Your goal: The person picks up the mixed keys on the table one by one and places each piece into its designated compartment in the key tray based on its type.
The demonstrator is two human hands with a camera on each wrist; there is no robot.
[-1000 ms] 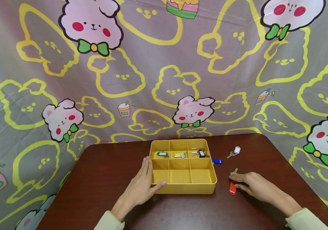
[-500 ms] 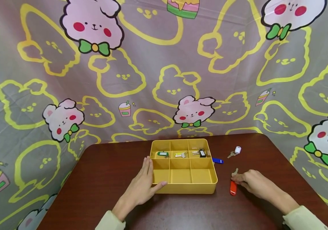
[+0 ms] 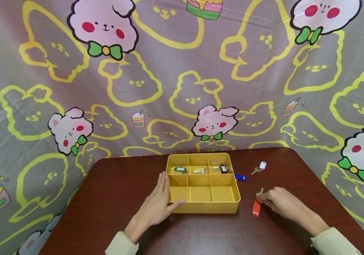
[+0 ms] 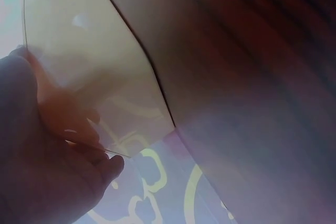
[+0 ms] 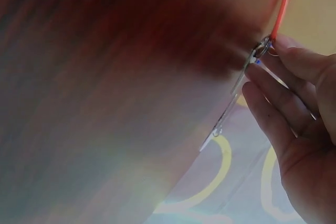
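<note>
My left hand [image 3: 157,202] lies with straight fingers along the left wall of a yellow compartment box [image 3: 205,208], its thumb at the front wall. The left wrist view shows that hand [image 4: 50,166] around a corner of the box. On the right, my right hand [image 3: 285,205] pinches a red key tag [image 3: 256,209] at its ring end, with its key [image 3: 261,191] pointing away from me. In the right wrist view, thumb and index finger meet at the key ring [image 5: 265,45], below the red tag [image 5: 284,6]. The other fingers extend beside the keys.
In the box's back row lie a green key tag [image 3: 180,169], a bunch of keys with a yellow tag [image 3: 199,171] and a black key tag [image 3: 223,169]. A blue key tag [image 3: 240,177] lies against the box's right side. Farther back right is a white key tag [image 3: 262,165].
My right thumb and index finger have come together on the ring end of the red key tag. Its lower end has swung slightly left. My left hand keeps its place at the box.
</note>
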